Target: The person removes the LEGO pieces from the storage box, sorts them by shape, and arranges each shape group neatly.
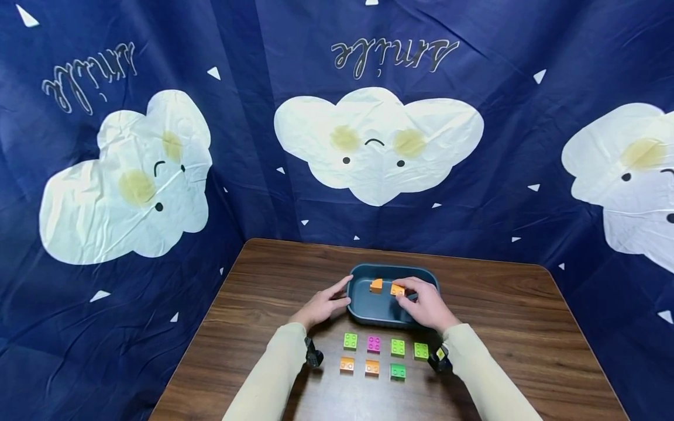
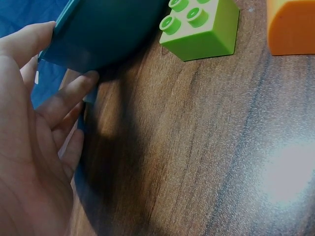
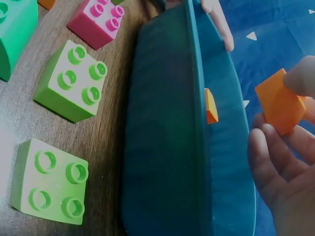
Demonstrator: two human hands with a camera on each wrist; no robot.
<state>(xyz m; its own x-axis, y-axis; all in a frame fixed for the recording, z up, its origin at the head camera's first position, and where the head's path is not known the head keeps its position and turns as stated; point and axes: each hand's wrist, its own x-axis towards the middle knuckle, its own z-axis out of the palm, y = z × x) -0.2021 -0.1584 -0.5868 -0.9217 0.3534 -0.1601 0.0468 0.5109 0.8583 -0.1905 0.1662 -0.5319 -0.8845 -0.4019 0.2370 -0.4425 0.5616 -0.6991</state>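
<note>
In the head view my right hand (image 1: 425,301) is over the right half of a dark teal tray (image 1: 379,321). Its thumb and fingers pinch an orange toy brick (image 3: 279,101), seen close up in the right wrist view. A second orange brick (image 1: 376,286) lies inside the tray, left of the held one. My left hand (image 1: 322,304) touches the tray's left end with extended fingers. In the left wrist view one fingertip meets the rim and another rests low by the tray wall (image 2: 98,44).
In front of the tray stand two rows of bricks. The back row has light green bricks (image 1: 397,348) and a pink brick (image 1: 373,344); the front row has orange bricks (image 1: 347,364) and a green brick (image 1: 398,371). A blue cloud-print curtain (image 1: 242,146) hangs behind the wooden table (image 1: 526,339).
</note>
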